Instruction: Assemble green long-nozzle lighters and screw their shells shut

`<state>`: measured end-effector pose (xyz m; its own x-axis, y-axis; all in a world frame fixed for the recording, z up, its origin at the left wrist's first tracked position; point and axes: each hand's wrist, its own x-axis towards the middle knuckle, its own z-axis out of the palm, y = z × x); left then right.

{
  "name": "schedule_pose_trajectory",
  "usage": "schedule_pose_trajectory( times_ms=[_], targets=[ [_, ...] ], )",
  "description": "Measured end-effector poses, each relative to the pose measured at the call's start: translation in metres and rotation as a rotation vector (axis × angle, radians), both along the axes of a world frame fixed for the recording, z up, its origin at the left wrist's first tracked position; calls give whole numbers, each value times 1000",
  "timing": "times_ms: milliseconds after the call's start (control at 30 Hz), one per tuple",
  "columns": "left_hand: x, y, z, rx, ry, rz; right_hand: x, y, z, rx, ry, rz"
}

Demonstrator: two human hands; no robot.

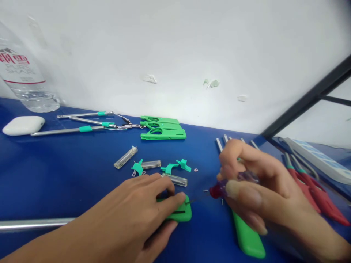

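My left hand (148, 215) is closed around a green long-nosed lighter (187, 213), pressing it down on the blue table; most of its body is hidden under my fingers. A silver tube (35, 223) runs out to the left of my wrist, in line with the lighter. In my right hand (255, 193) is a screwdriver with a translucent red and purple handle (219, 190). Its thin shaft points left, the tip at the lighter's right end. Just above my left hand lie clear fuel tanks (125, 157) and teal triggers (185, 166).
Green casing halves (164, 135) and silver tubes with wires (90, 119) lie near the wall. A white case (24, 125) and water bottle (27, 80) stand left. Another green lighter (248, 237), red lighters (323, 197) and a power strip (320, 157) are at right.
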<state>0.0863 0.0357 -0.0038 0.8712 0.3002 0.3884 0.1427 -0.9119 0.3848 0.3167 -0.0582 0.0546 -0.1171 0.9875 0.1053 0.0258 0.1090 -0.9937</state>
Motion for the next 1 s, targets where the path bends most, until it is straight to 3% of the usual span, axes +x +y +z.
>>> schedule_pose_trajectory(
  times_ms=[133,300,633,767,867,933,1000],
  targets=[
    [0,0,1,8,-21,3,4,-2,2,-130,54,131],
    [1,2,2,15,17,4,7,2,0,-169,75,200],
    [0,2,1,5,37,-9,1,-3,1,-148,182,16],
    [-1,3,1,-5,62,-8,2,-2,6,-135,112,98],
    [-1,2,1,-10,82,-6,3,2,8,-210,65,150],
    [-1,1,1,-7,87,-10,3,3,7,-211,30,142],
    [-2,1,0,-13,88,-15,2,3,5,-85,-91,30]
  ],
)
